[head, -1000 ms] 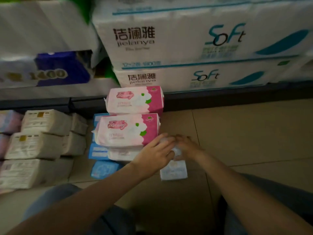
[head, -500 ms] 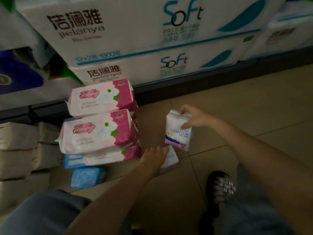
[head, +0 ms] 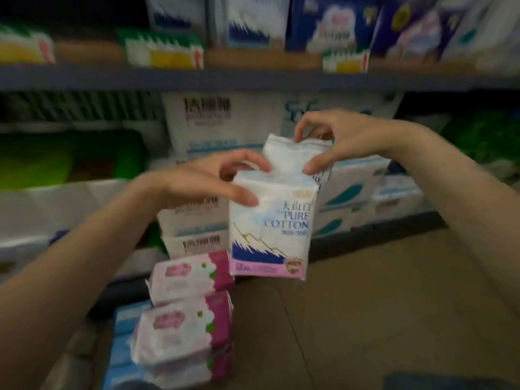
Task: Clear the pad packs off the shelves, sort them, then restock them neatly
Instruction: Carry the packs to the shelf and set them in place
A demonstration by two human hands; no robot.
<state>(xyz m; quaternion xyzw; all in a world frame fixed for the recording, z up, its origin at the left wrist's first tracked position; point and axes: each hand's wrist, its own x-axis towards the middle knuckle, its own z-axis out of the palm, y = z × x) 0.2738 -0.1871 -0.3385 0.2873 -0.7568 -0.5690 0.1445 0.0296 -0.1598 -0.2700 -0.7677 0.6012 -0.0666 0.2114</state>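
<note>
Front pad pack (head: 271,223) pinched at top by left hand (head: 202,178), rear pad pack (head: 292,153) gripped by right hand (head: 337,142)

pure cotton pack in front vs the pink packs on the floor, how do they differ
The Pure Cotton pack is held upright in the air by the left hand; the pink packs lie flat, stacked on the floor. The Pure Cotton pack is white with a blue mountain and a thin pink base strip; the pink packs are pale pink with a magenta end. Both are soft plastic-wrapped packs.
</note>
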